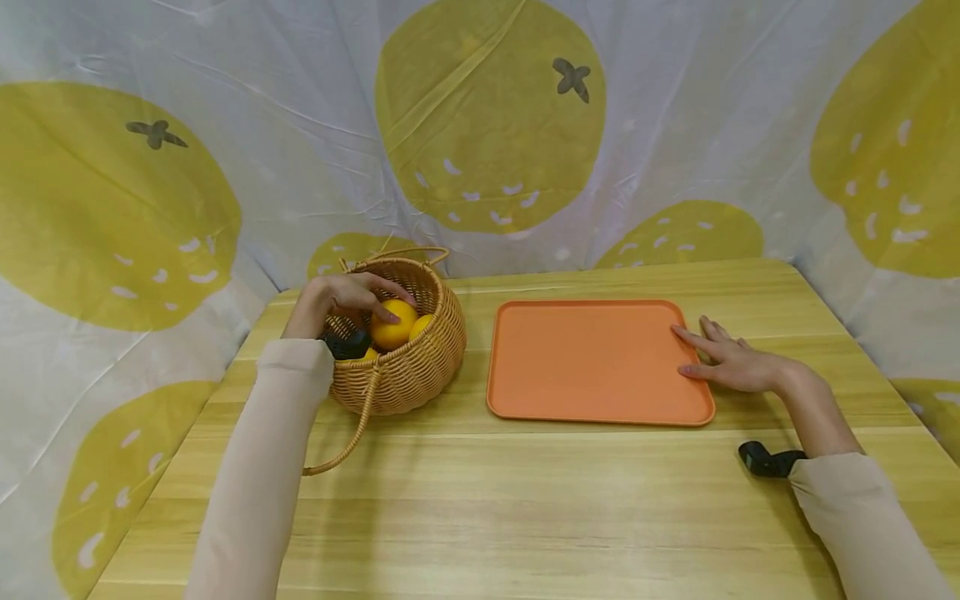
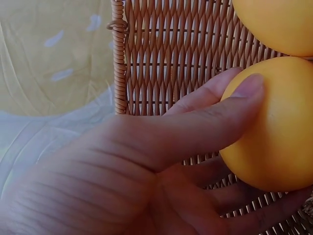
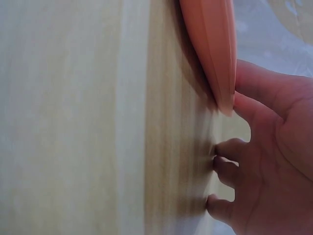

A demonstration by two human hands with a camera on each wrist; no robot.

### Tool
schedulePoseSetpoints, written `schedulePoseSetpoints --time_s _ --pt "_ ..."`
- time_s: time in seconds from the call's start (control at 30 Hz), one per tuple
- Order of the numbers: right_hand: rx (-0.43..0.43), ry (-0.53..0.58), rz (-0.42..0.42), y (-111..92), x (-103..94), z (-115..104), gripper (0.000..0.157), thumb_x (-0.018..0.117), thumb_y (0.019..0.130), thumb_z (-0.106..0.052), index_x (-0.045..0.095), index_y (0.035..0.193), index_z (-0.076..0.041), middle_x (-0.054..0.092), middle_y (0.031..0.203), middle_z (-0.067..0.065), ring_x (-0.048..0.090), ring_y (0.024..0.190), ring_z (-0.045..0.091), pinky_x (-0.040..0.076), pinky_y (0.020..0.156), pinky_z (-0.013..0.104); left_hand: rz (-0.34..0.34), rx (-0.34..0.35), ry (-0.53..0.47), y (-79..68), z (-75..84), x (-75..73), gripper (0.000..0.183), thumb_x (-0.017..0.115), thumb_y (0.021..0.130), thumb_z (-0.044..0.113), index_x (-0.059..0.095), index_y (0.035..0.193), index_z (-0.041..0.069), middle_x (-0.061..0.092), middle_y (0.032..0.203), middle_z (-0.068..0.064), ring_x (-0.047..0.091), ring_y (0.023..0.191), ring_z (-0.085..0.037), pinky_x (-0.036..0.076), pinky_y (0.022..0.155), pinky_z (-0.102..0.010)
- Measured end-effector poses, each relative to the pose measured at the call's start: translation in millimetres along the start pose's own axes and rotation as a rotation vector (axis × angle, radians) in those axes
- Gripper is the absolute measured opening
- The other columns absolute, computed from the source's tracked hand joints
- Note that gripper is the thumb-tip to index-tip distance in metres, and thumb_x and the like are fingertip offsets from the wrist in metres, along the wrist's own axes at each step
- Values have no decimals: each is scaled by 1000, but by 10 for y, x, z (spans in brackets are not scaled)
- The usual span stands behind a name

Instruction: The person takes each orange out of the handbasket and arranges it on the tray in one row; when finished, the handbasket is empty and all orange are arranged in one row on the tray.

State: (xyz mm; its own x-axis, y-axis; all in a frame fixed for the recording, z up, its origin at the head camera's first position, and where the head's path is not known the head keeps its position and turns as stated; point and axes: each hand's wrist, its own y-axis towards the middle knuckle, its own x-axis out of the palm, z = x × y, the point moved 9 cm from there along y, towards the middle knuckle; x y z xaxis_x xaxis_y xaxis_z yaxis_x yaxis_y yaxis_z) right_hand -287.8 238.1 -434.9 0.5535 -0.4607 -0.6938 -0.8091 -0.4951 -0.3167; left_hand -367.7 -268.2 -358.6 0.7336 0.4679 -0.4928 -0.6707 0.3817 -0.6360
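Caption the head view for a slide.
Left hand grips a yellow-orange fruit in a wicker basket; right hand touches an orange tray.

Left hand [image 1: 352, 296] and black wrist device [image 1: 347, 344] block part of the basket [image 1: 423, 383] interior, can't count contents; left wrist view crops gripped fruit [image 2: 274, 127] at right, right wrist view crops tray [image 3: 211, 44] up top.

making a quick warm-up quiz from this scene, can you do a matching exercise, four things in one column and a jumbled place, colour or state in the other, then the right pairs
Things
1. left hand
2. tray
3. right hand
4. wicker basket

Matches
A. touching the tray's edge
B. tan, with several round fruits inside
C. gripping a round yellow-orange fruit
D. orange, flat on the tabletop

Pairs: 1-C, 2-D, 3-A, 4-B
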Motion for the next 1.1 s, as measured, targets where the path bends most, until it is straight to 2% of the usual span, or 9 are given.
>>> schedulePoseSetpoints --time_s 0.2,0.53,0.63,0.73,0.8,0.83,0.93,1.0,1.1 --pt "12 1 1 -5 -2 20 86 58 105 -40 10 166 -2 -20 163 40 -22 150 58 -13 113 79 -22 8 -11 12 9 34 56 62 105 18 43 157 9 39 155 -21 52 125 -28 55 98 -43" --pt "5 3 -3 -1 11 27 84 57 106 -36 10 165 0 -20 163 40 -23 150 59 -13 113 79 -47 29 -3 33 -3 45 54 60 106 15 43 156 7 44 148 -19 54 115 -21 54 94 -35" --pt "5 1 -6 5 13 21 84 57 106 -36 10 165 0 -20 163 40 -23 150 58 -13 113 79 -37 44 54 7 -10 19 55 62 105 17 44 155 6 41 153 -22 53 122 -26 53 98 -36" --pt "2 0 -7 8 13 10 84 57 106 -36 10 165 0 -20 163 41 -22 150 59 -13 113 79 7 29 96 -63 -17 -33 57 63 104 20 45 156 5 30 163 -25 42 142 -39 49 108 -44" --pt "5 -1 -6 8 10 6 84 57 106 -37 11 165 0 -20 163 40 -22 150 58 -13 113 79 49 0 72 -128 -22 -76 57 63 104 20 45 156 6 20 168 -25 33 149 -44 48 111 -50" --pt "4 0 -6 7 8 3 84 57 106 -37 11 165 -1 -20 163 40 -22 150 58 -13 113 79 69 -11 47 -162 -16 -95 57 63 104 19 44 156 7 17 169 -25 32 149 -46 48 110 -51" --pt "2 4 -3 3 8 -4 84 58 106 -36 12 165 -1 -19 163 40 -22 150 58 -13 113 79 111 -16 -12 -258 46 -125 57 62 104 17 43 157 7 12 170 -24 46 137 -43 56 99 -51" --pt "4 6 -3 0 11 3 84 58 105 -36 11 165 -1 -20 163 40 -23 150 58 -13 113 79 136 -4 -25 -312 103 -147 56 63 103 16 45 156 8 16 168 -22 56 121 -37 60 89 -49" --pt "2 8 -4 0 21 14 84 58 105 -36 11 165 -1 -20 163 40 -23 150 58 -13 113 80 157 26 -16 -385 209 -160 55 63 103 16 47 155 8 25 165 -21 59 112 -30 62 83 -47"
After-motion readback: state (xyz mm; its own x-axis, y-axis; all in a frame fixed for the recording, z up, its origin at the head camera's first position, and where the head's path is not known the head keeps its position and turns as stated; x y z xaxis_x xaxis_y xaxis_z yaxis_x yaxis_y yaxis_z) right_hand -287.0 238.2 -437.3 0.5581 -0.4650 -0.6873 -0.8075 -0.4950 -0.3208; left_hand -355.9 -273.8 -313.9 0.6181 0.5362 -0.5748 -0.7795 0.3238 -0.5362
